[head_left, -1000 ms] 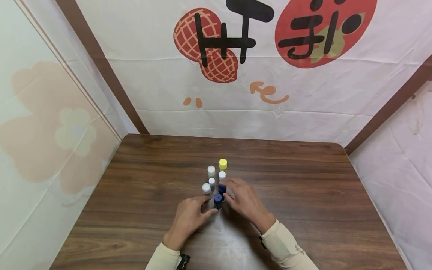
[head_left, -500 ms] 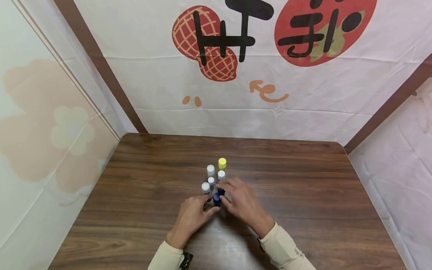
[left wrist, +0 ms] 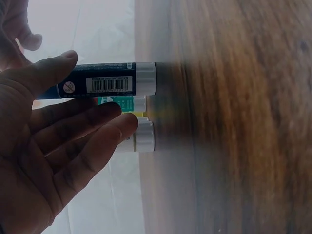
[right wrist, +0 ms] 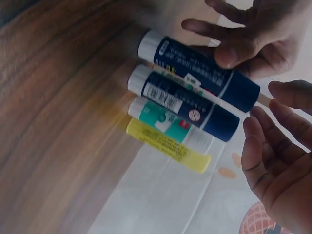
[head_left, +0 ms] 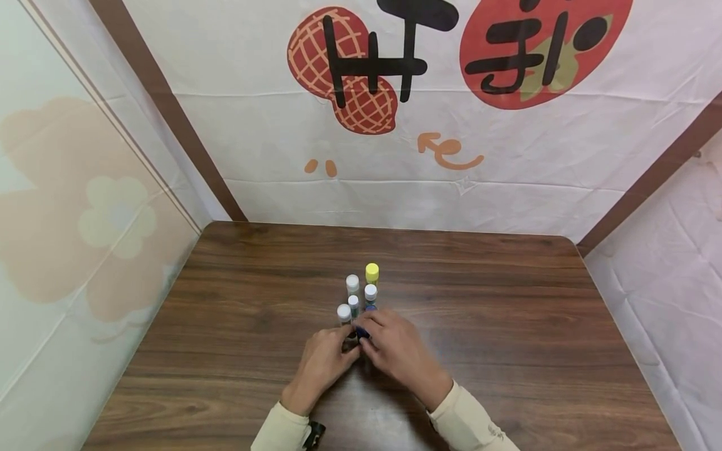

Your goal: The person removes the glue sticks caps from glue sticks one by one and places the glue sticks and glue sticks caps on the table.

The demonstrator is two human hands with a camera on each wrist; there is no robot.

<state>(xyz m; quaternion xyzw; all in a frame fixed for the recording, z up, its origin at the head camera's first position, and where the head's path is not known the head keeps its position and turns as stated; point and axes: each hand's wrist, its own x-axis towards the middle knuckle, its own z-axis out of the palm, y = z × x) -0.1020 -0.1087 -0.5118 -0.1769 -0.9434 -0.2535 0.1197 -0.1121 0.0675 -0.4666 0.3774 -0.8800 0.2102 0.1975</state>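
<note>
We are tidying the upright glue sticks (head_left: 361, 300) mid-table (head_left: 507, 326). Our left hand (head_left: 324, 363), fingers relaxed, touches the near blue stick (right wrist: 202, 70); the right hand (head_left: 397, 351) seems loosely spread beside it. Next, nudge gently without toppling any.

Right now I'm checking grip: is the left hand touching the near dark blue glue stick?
Touching. The left wrist view shows the left hand with its thumb pressed on the dark blue glue stick.
</note>
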